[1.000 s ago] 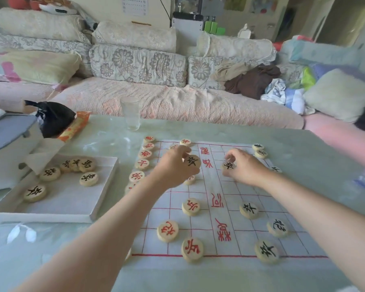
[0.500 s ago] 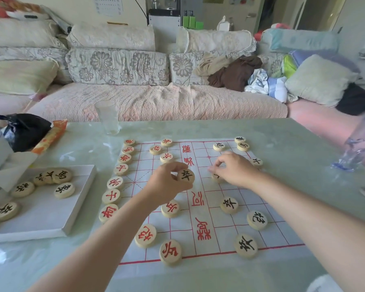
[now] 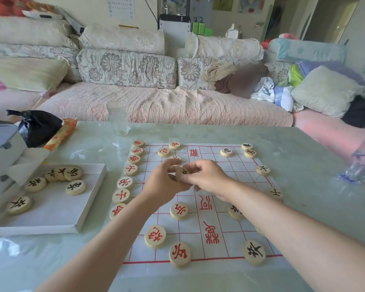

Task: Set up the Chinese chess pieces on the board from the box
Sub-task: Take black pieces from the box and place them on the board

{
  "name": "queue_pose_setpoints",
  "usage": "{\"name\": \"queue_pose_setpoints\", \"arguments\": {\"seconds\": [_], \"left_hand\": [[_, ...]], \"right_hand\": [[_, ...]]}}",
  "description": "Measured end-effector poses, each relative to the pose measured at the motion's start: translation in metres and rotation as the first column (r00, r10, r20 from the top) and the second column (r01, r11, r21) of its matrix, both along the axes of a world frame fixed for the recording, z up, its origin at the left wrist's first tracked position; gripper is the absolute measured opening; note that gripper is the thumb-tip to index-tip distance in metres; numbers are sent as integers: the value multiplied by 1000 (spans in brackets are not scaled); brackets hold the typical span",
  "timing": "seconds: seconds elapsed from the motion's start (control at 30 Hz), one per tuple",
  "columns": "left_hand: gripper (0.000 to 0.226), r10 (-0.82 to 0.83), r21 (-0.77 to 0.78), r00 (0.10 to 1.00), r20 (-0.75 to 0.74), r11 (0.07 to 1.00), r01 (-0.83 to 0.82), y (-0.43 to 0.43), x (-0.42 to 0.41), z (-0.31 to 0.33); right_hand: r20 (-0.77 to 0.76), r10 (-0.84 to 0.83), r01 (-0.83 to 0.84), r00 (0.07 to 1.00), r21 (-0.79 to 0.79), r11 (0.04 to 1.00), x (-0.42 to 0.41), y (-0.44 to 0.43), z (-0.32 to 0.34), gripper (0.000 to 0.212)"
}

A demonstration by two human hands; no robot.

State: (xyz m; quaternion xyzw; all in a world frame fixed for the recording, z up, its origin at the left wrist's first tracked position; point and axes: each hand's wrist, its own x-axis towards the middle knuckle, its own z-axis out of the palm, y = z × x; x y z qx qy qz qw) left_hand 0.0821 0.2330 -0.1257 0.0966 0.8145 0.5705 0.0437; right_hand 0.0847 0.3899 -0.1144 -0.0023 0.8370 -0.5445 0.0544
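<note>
box (image 3: 51,207) left of board (image 3: 219,207), glass (image 3: 117,118) behind

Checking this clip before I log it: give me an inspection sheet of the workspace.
Surface: pale green table, with the paper board laid flat on it.
Job's things: red pieces on the board's left half, black pieces on its right; the white box left of the board holds more black ones.
Clutter: tumbler, black bag, orange packet, blue-tinted glass at the right edge.
Grips: left hand pinches the held piece above mid-board; right hand meets it, hold unclear.
Cables: one dark cable on the back wall.
Surroundings: sofa with cushions, heaped clothes.
</note>
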Motion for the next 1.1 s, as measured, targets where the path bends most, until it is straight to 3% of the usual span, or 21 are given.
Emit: {"name": "queue_pose_setpoints", "arguments": {"seconds": [0.1, 0.17, 0.27, 0.33, 0.5, 0.73, 0.87, 1.1], "left_hand": [[62, -27, -39, 1000, 8, 999, 27, -12, -1, 0], [51, -21, -154, 999, -41, 988, 15, -25, -8, 2], [39, 27, -346, 991, -133, 935, -72, -54, -20, 2], [34, 78, -424, 981, -180, 893, -149, -72, -27, -1], [27, 122, -528, 965, -232, 818, -230, -104, -37, -7], [28, 155, -592, 952, -265, 753, -288, -127, -45, -3], [30, 160, -585, 945, -286, 752, -305, -138, -46, 3], [29, 218, -566, 945, -242, 760, -320, -176, -44, 7]], "right_hand": [[-55, -8, 11, 998, 49, 999, -6, -2, -1, 22], [-152, -86, 115, 985, 192, 975, -18, 10, -3, 30], [-254, -134, 247, 958, 490, 836, -39, 41, -6, 45], [-242, -170, 286, 955, 608, 740, -52, 64, -8, 44], [-182, -182, 257, 966, 724, 640, -77, 89, -15, 27], [-225, -134, 261, 965, 784, 563, -91, 74, -22, 27], [-330, -74, 308, 941, 745, 592, -93, 39, -11, 23], [-333, 236, 62, 913, 685, 726, -87, -80, 13, 20]]}}
